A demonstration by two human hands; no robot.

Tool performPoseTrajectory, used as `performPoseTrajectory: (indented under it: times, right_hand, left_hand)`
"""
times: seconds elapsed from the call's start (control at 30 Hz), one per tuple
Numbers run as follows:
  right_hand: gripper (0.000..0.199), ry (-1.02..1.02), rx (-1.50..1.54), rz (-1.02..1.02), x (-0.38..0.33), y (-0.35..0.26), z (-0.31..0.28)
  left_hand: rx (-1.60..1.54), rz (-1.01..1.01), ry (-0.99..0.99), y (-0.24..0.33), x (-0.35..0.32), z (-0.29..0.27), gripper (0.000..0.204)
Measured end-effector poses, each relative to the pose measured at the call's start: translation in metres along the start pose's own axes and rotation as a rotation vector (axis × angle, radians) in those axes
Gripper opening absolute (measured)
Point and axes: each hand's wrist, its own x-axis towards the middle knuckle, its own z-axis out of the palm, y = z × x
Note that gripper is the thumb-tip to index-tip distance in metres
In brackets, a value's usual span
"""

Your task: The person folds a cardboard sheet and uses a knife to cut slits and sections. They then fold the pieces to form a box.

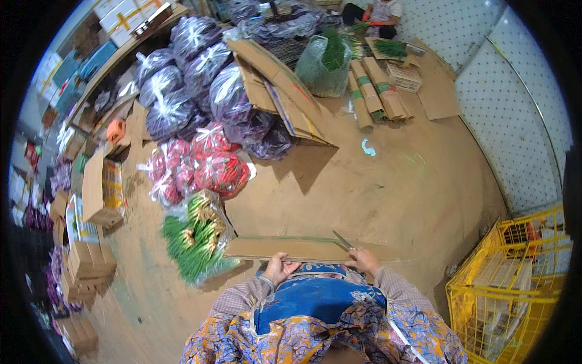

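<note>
A long, narrow piece of cardboard (pixel 267 247) lies crosswise in front of my body, with a thin green line along its far edge. My left hand (pixel 279 269) is closed on its near edge, left of the middle. In my right hand (pixel 364 261), farther right by the cardboard, is a knife (pixel 342 239); its blade slants up and left past the far edge. My right fingers are partly hidden behind the handle. Just left of the cardboard sits an open clear bag of green onions (pixel 197 236), their green tops to the left and pale ends to the right.
Bags of red peppers (pixel 221 173) and purple vegetables (pixel 173 112) are heaped beyond the onions. Folded cardboard (pixel 291 97) leans there. Rolled cardboard bundles (pixel 379 91) and a seated person (pixel 382 15) are farther back. A yellow crate (pixel 491 291) stands right; boxes (pixel 91 261) line the left.
</note>
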Motion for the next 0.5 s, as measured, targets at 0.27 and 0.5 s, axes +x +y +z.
performPoseTrajectory:
  times: [0.27, 0.5]
  right_hand:
    - [0.038, -0.388, -0.153, -0.158, 0.037, -0.007, 0.007]
    - [0.033, -0.300, 0.322, 0.051, 0.037, 0.025, 0.016]
  left_hand:
    - [0.015, 0.267, 0.121, -0.033, 0.003, -0.054, 0.033]
    - [0.646, 0.628, 0.319, -0.058, 0.002, -0.025, 0.041]
